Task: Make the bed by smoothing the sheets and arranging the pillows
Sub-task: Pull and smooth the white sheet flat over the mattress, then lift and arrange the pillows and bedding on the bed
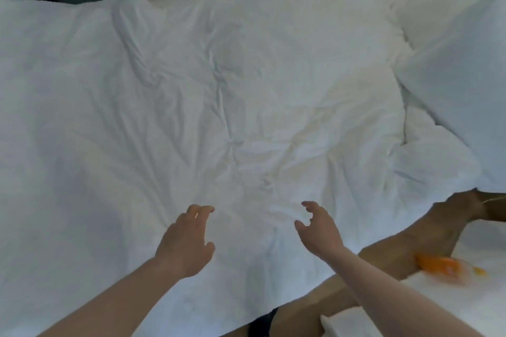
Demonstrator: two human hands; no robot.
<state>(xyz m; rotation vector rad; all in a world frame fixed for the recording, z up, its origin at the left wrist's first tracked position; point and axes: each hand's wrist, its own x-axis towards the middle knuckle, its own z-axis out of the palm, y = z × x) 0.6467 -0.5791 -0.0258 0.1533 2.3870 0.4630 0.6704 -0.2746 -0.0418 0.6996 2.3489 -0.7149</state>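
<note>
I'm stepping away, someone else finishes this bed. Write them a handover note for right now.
Left hand: empty, fingers loosely curled, over the near part of the white duvet.
Right hand: empty, fingers loosely curled, beside the left.
Duvet: spread across the bed, heavily creased in the middle.
Pillow: at the right edge, tilted, not set in place.
Done: duvet laid out.
Left: smooth out the creases, arrange the pillows.

The sheet [219, 104] is lying across the bed, a pillow [460, 63] is sitting at its right, and both hands are hovering over its near edge.
</note>
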